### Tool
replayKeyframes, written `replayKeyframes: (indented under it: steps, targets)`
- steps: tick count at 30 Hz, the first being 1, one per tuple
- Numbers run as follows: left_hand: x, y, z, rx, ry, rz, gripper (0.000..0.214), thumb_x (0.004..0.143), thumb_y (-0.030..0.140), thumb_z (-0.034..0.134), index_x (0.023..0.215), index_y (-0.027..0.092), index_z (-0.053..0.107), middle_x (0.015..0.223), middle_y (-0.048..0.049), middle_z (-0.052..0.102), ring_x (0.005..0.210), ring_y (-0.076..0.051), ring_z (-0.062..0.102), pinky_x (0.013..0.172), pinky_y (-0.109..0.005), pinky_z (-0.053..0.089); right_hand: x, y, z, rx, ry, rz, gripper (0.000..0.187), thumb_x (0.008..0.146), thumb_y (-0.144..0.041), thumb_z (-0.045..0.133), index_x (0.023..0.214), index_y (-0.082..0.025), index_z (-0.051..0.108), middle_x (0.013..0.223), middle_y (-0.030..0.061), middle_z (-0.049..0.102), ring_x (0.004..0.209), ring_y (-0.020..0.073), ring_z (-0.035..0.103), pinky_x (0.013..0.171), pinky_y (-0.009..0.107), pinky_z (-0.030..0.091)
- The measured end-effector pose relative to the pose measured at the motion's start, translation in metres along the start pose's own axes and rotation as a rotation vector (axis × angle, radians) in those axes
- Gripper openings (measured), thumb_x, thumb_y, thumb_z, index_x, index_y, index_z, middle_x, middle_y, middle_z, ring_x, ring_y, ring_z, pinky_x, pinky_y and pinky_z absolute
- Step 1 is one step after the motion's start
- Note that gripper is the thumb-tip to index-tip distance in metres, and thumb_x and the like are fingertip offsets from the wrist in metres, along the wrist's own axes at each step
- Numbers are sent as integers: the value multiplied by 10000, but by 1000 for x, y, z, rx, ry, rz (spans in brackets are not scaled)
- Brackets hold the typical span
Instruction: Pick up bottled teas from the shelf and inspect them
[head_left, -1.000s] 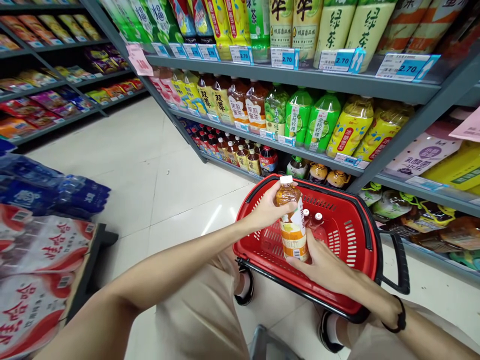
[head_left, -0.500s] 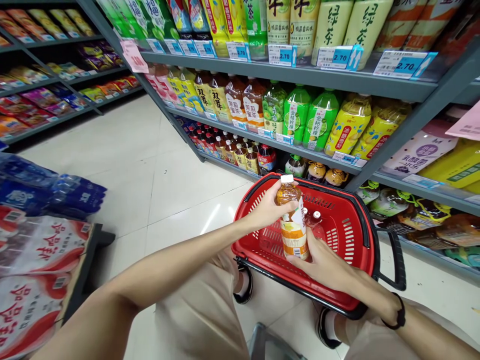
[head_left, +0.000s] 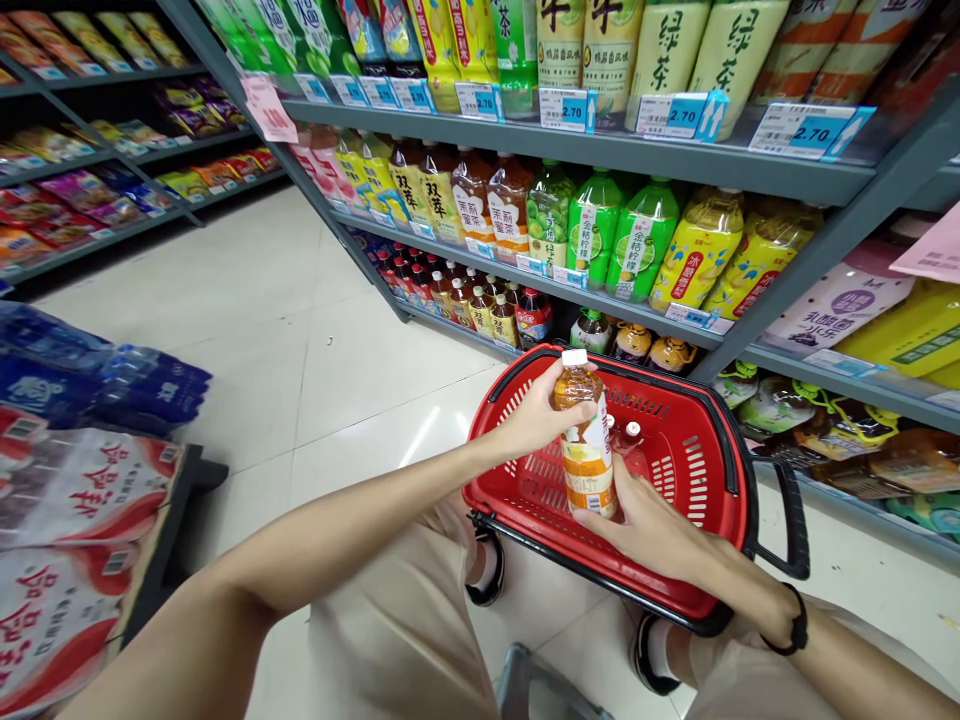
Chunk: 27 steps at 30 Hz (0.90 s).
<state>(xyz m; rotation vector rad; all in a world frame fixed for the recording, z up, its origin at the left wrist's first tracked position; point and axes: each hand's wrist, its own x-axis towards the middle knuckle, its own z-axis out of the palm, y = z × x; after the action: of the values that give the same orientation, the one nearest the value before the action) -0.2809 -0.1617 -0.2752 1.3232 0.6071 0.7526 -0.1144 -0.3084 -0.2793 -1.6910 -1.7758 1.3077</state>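
The bottle (head_left: 586,440) is clear glossy plastic with a paper-like label and a white cap. The basket (head_left: 705,520) is smooth red plastic with perforated walls. Floor (head_left: 315,350) tiles shine; the shelf (head_left: 600,150) looks painted grey metal.

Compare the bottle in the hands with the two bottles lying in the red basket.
The held bottle stands upright above the basket, gripped by the left hand and right hand; the basket bottles sit low, untouched. The held bottle shows amber drink and a yellow-orange label; theirs are mostly hidden. All have pale caps.
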Motion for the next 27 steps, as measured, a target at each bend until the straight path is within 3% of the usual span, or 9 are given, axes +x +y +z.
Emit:
replayKeyframes:
  steps: [9,13,17,24,27]
  targets:
    - [0,8,4,-11,69,29,652,784,448,889,1286,176,574,1101,-81,711,948,-187,681,895,-344,555,1,0,-2,55,26,-69,494,985,-453,634,1356,-206,422,1166,130,753,991,302,752,869,470,573]
    - [-1,14,9,-15,150,46,592,763,408,909,1203,181,586,1056,-66,716,886,-175,682,849,-344,568,5,1,2,204,138,-38,674,853,-417,801,1336,-227,371,1230,138,743,1035,295,754,893,461,593]
    - [-2,19,8,22,195,51,648,742,420,920,1243,182,585,1066,-68,717,907,-185,687,876,-361,572,8,7,6,386,189,-7,607,837,-378,811,1244,-260,376,1205,111,764,1018,272,764,874,438,611]
    - [0,25,-6,-17,38,90,609,844,428,842,1342,183,592,1290,-109,698,1149,-224,673,1060,-386,523,8,17,9,646,93,-75,532,870,-529,797,1169,-277,436,1119,54,749,938,227,737,840,395,622]
    - [0,27,-10,-66,-37,117,618,845,391,840,1384,208,599,1422,-112,659,1300,-259,631,1155,-410,472,10,16,9,706,96,-84,593,831,-607,799,1205,-282,472,1180,66,727,1026,248,726,871,404,624]
